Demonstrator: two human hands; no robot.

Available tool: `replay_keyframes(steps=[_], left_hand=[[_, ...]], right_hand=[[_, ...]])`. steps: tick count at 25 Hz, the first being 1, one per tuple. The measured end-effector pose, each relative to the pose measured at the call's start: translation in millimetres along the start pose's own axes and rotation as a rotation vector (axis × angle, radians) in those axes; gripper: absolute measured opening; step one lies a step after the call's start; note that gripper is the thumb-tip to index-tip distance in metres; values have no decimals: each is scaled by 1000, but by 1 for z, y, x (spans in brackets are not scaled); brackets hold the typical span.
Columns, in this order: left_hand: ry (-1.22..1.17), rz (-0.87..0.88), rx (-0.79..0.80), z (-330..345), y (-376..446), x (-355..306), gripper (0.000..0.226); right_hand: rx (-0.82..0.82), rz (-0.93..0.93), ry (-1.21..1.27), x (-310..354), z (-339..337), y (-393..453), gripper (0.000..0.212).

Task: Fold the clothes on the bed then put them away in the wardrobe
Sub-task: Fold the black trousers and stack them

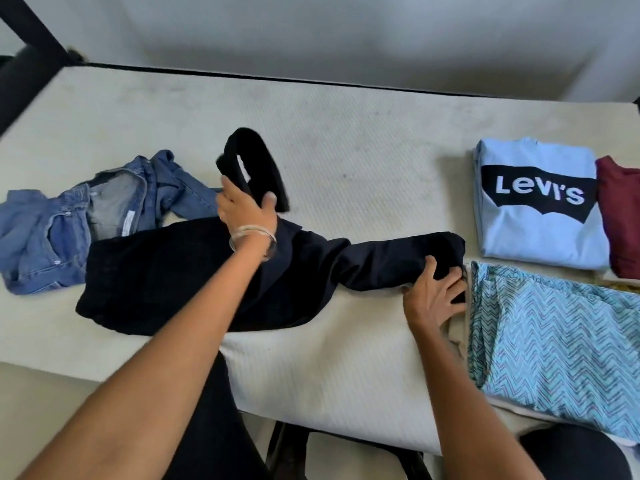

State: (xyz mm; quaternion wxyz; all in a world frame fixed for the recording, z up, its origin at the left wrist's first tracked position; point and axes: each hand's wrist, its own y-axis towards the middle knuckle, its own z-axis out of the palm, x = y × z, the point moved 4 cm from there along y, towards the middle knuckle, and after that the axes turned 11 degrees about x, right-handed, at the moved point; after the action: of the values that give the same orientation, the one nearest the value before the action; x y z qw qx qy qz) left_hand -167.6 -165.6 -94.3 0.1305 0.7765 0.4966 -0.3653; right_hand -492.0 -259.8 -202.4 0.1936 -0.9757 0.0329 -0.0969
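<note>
Black trousers (180, 271) lie across the middle of the bed (346, 140), one leg stretched out to the right. My left hand (247, 206) grips the other black leg and lifts its end in a loop above the mattress. At the end of the stretched leg, my right hand (434, 296) rests with curled fingers on the hem, next to the patterned cloth. Crumpled blue jeans (69, 216) lie unfolded at the left, partly under the trousers.
A folded light-blue Levi's T-shirt (540, 202) and a folded maroon garment (620, 209) lie at the right. A turquoise zigzag-patterned cloth (554, 341) sits at the near right. A black bed frame (24, 46) stands at the far left; a wall runs behind.
</note>
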Motion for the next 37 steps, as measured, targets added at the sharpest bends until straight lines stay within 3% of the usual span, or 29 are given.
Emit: replay_keyframes(steps=[2, 4, 5, 7, 10, 12, 15, 17, 18, 20, 22, 23, 26, 28, 31, 35, 37], left_hand=[[286, 225, 31, 26, -41, 14, 55], [476, 494, 123, 59, -83, 20, 40], [581, 526, 213, 76, -98, 26, 46], [737, 411, 366, 102, -117, 33, 63], [488, 500, 372, 112, -128, 16, 38], [207, 577, 537, 117, -132, 9, 27], [233, 524, 928, 132, -155, 10, 44], [441, 470, 1022, 149, -170, 16, 58], [527, 459, 1026, 156, -176, 14, 61], [589, 439, 986, 163, -182, 5, 57], [556, 481, 919, 162, -183, -9, 50], [544, 524, 886, 159, -183, -15, 49], [547, 626, 822, 150, -180, -24, 47], [582, 663, 793, 149, -176, -28, 49], [669, 722, 808, 159, -182, -26, 68], [793, 768, 942, 177, -188, -24, 87], [774, 774, 1046, 186, -194, -18, 86]], right_hand=[[-3, -34, 44, 4, -17, 9, 36], [-122, -124, 271, 5, -54, 13, 36], [-217, -200, 415, 4, -80, 13, 38], [-470, -484, 552, 1, -130, 8, 38], [-632, -755, 274, -17, -162, -6, 30], [-555, -608, 13, -47, -154, 0, 25], [-216, -14, 42, -111, -126, 15, 26], [-137, -98, 247, -107, -116, 6, 24], [-55, -149, 403, -94, -112, -1, 23], [195, -108, 679, -61, -89, -4, 52], [327, 9, 721, -35, -67, 0, 78], [356, 67, 757, -23, -60, 2, 78], [491, 236, 1234, 8, -60, 11, 58], [413, 235, 1360, 13, -80, 27, 50], [131, 263, 1555, -10, -116, 41, 15], [-100, 58, 1897, -60, -144, 42, 36], [-142, 104, 1926, -91, -139, 49, 41]])
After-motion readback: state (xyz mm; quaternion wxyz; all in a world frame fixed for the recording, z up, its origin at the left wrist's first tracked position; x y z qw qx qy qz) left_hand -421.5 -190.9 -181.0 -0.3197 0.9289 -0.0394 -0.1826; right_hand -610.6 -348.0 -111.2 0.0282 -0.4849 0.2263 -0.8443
